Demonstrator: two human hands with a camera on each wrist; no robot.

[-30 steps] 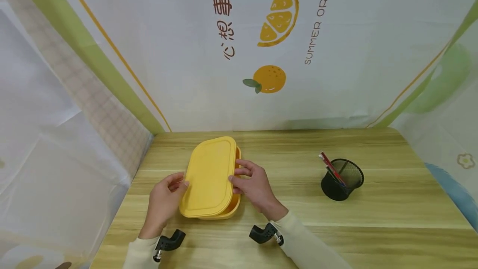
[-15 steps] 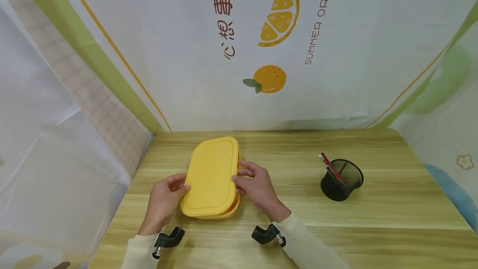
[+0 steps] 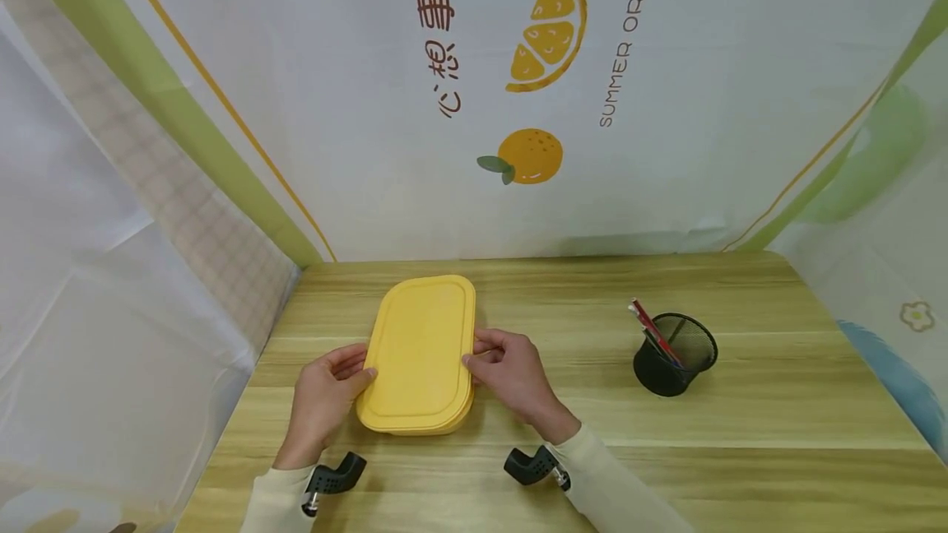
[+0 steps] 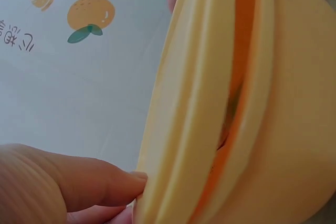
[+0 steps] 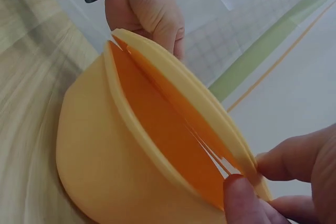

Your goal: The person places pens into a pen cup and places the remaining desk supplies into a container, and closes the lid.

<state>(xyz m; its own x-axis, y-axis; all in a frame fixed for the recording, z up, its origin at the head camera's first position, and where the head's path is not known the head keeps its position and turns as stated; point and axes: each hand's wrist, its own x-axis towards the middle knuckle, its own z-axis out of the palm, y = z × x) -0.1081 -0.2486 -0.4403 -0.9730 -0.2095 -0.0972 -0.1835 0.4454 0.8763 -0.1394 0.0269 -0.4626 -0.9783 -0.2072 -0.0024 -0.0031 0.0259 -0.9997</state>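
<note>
A yellow lid (image 3: 418,348) lies over a yellow rectangular plastic box (image 3: 444,426) on the left of the table. My left hand (image 3: 323,401) holds the lid's left edge, thumb on top. On the opposite edge my right hand (image 3: 517,373) pinches the lid between thumb and fingers. Seen from the right wrist, a gap still shows between the lid (image 5: 210,98) and the box rim (image 5: 131,114), with the orange-looking inside visible. From the left wrist a narrower slit runs along the near end of the box (image 4: 299,93). The box's contents are mostly hidden.
To the right stands a black mesh pen holder (image 3: 666,368) with a red pencil (image 3: 655,331) and other thin items leaning in it. Behind the wooden table (image 3: 563,294) hangs a white printed cloth (image 3: 652,187). Each wrist carries a black camera mount (image 3: 336,475).
The lid has come down over the box; the opening along its right side no longer shows from the head. My right hand has shifted slightly right and nearer; the left hand barely moved.
</note>
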